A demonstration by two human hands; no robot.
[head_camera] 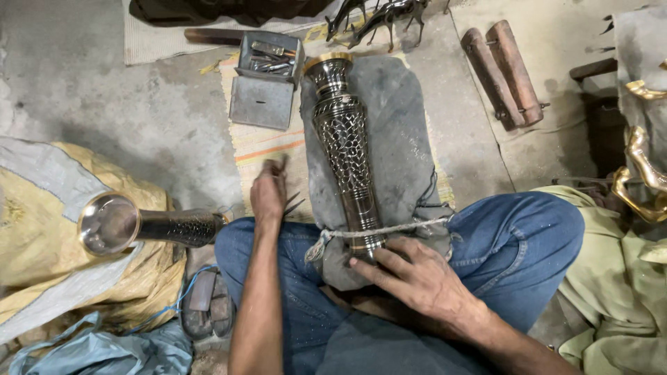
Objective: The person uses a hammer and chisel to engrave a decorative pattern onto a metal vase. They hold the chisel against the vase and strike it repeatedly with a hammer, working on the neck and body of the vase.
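Resting on vase base: right hand point(417, 278), fingers spread | left hand point(268, 194) pinching thin tools point(294, 203) | engraved metal vase point(345, 149) roped to grey cushion point(403, 139) across lap

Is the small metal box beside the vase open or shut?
Open. The box's lid lies flat toward the person, and metal tools show inside.

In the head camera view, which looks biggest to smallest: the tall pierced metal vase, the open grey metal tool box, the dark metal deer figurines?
1. Tall pierced metal vase, clearly largest.
2. Open grey metal tool box.
3. Dark metal deer figurines, smallest, though farthest from the camera and partly cut off, so unsure.
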